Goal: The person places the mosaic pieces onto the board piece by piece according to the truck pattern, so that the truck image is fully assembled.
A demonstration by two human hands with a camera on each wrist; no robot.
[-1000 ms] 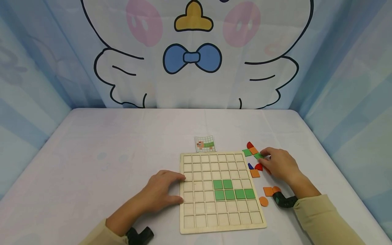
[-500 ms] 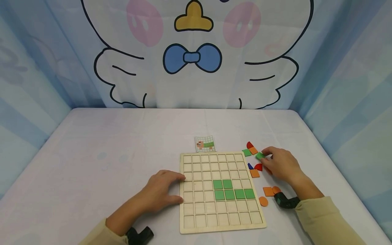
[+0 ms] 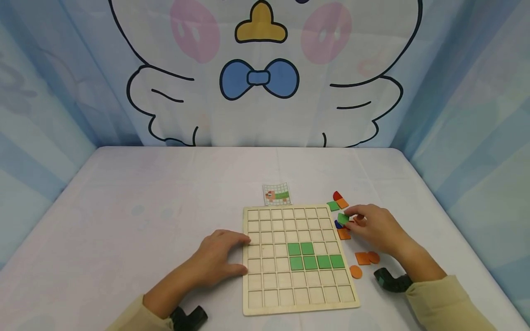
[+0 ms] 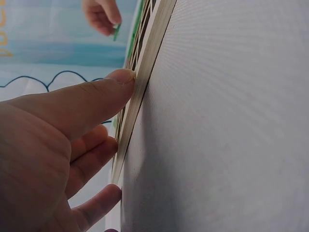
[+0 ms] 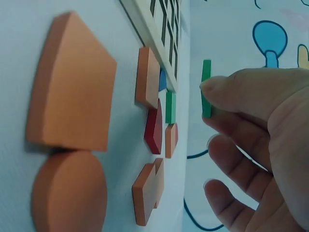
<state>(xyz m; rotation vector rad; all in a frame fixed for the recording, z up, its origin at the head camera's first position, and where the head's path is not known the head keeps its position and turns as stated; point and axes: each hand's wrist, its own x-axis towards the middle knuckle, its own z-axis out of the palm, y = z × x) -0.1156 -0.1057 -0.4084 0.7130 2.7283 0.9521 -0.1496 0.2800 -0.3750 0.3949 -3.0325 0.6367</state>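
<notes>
In the head view a pale wooden grid board [image 3: 285, 280] lies on the table, with several green square tiles [image 3: 309, 262] set in two rows of its cells. My left hand [image 3: 217, 257] touches the board's left edge with thumb and fingertips, the fingers spread. Off the board's right side, my right hand [image 3: 377, 227] pinches a loose green square tile [image 3: 342, 218] between thumb and index finger. The right wrist view has this green tile [image 5: 206, 89] held edge-on, above the table, its remaining fingers loosely bent.
A small printed picture card [image 3: 277, 194] lies behind the board. Along the right side are a red piece [image 3: 337, 196], another green square [image 3: 333, 206], a blue piece [image 3: 338, 224], orange squares [image 3: 362, 258] and orange discs [image 3: 356, 271]. Black wrist devices [image 3: 391, 281] hang near both sleeves.
My right hand has lifted the green tile off the table and brought it toward the board, left and nearer to me. My left hand has stayed at the board's edge.
</notes>
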